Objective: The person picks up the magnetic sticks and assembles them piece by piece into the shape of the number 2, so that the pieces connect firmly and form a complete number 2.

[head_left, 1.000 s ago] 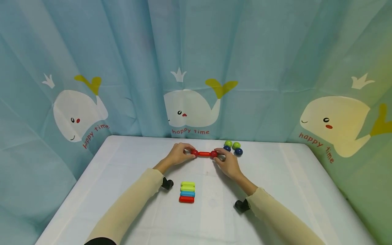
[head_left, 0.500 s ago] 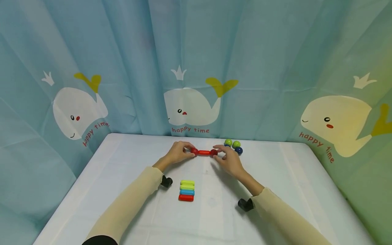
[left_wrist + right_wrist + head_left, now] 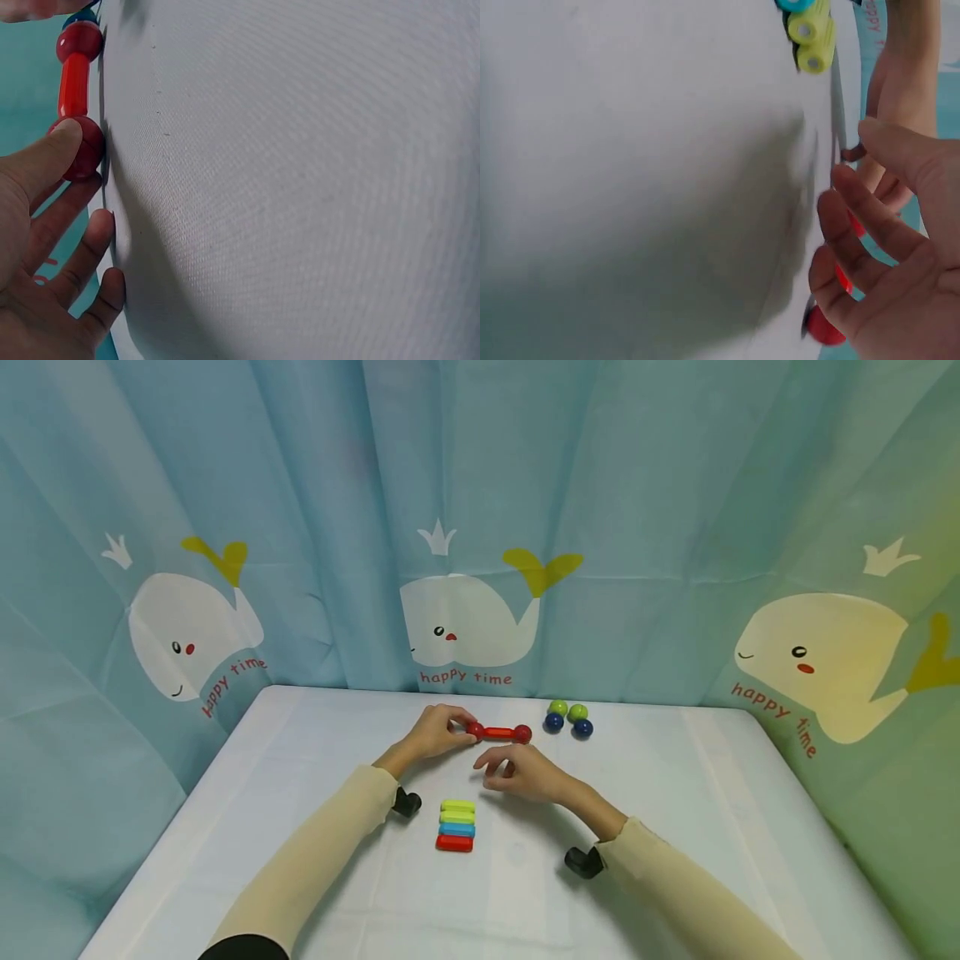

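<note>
A red rod (image 3: pixel 498 733) joins two red balls into a dumbbell shape near the table's far edge. My left hand (image 3: pixel 435 732) pinches its left ball (image 3: pixel 88 150) between thumb and fingers. The right ball (image 3: pixel 522 734) is free of any hand. Just in front of the dumbbell, my right hand (image 3: pixel 522 772) hovers with loosely bent fingers and nothing between them. A short row of rods, with yellow-green rods (image 3: pixel 457 812), a blue rod (image 3: pixel 457 830) and a red rod (image 3: pixel 454 843), lies nearer me, left of the right hand.
Two green balls (image 3: pixel 558 707) and two blue balls (image 3: pixel 582 728) cluster at the far edge, right of the dumbbell. The white table (image 3: pixel 675 810) ends at a blue-green curtain (image 3: pixel 637 527) with whale prints.
My right hand has let go of the right red ball and moved left and toward me. The left hand still pinches the other ball in almost the same place.
</note>
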Action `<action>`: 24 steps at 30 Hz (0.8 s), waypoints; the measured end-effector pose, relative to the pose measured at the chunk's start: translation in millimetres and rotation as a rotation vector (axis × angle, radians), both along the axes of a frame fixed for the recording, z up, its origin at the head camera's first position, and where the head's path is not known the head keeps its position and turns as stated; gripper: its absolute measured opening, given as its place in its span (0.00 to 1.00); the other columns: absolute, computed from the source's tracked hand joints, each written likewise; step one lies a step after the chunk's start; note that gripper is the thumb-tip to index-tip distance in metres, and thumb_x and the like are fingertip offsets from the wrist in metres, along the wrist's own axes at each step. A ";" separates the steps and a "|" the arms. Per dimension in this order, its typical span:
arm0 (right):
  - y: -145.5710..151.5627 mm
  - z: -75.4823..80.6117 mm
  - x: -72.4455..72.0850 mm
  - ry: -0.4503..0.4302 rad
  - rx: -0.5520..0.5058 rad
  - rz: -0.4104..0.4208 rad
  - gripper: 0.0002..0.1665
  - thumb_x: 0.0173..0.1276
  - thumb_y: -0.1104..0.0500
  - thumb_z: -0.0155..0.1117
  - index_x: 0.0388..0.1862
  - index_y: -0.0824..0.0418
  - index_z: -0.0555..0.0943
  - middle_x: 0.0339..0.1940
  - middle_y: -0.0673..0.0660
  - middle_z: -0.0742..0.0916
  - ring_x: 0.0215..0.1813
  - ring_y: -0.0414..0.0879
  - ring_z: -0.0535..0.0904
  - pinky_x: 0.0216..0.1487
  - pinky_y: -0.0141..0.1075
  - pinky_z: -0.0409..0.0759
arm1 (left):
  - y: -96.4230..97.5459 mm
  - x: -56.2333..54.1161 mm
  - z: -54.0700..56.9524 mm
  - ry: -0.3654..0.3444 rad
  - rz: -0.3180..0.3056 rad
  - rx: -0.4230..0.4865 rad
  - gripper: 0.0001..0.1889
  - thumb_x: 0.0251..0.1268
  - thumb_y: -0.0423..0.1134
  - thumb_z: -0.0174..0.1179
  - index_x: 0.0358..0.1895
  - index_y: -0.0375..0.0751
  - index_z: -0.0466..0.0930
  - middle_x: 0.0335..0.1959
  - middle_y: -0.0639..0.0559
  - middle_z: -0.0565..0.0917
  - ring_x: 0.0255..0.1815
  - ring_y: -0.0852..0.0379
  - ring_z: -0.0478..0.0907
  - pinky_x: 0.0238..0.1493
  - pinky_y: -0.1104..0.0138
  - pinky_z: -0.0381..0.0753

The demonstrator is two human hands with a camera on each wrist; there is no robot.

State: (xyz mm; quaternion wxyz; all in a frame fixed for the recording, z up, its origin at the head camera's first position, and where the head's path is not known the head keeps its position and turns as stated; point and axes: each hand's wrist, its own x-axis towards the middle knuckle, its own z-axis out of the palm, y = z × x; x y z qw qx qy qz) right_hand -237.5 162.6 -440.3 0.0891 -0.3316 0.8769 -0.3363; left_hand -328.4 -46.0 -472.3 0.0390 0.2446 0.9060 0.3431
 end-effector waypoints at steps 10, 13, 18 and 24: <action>-26.3 2.3 2.3 -0.144 0.066 0.138 0.17 0.63 0.59 0.65 0.52 0.55 0.81 0.37 0.50 0.86 0.35 0.45 0.80 0.42 0.29 0.78 | -1.0 -0.1 0.9 0.005 -0.015 0.004 0.15 0.55 0.46 0.68 0.47 0.54 0.83 0.42 0.61 0.86 0.43 0.60 0.75 0.46 0.67 0.77; -30.5 2.0 2.1 -0.156 0.091 0.165 0.17 0.63 0.59 0.65 0.52 0.54 0.81 0.38 0.50 0.85 0.35 0.45 0.80 0.42 0.29 0.78 | -1.0 0.5 0.9 -0.002 -0.015 0.006 0.15 0.55 0.46 0.67 0.48 0.54 0.83 0.43 0.60 0.85 0.43 0.60 0.75 0.46 0.67 0.77; -35.4 4.0 2.1 -0.151 0.126 0.195 0.17 0.63 0.59 0.65 0.52 0.53 0.81 0.38 0.50 0.86 0.35 0.44 0.80 0.42 0.29 0.77 | -1.2 1.5 2.1 -0.001 -0.015 0.004 0.15 0.55 0.46 0.68 0.47 0.53 0.83 0.42 0.60 0.86 0.42 0.58 0.76 0.44 0.68 0.77; -39.1 6.6 2.3 -0.148 0.140 0.224 0.16 0.64 0.59 0.65 0.51 0.53 0.81 0.38 0.52 0.86 0.34 0.44 0.80 0.42 0.29 0.77 | -0.9 3.0 5.2 -0.010 -0.020 0.020 0.15 0.55 0.45 0.68 0.47 0.52 0.83 0.43 0.59 0.86 0.42 0.56 0.77 0.44 0.68 0.77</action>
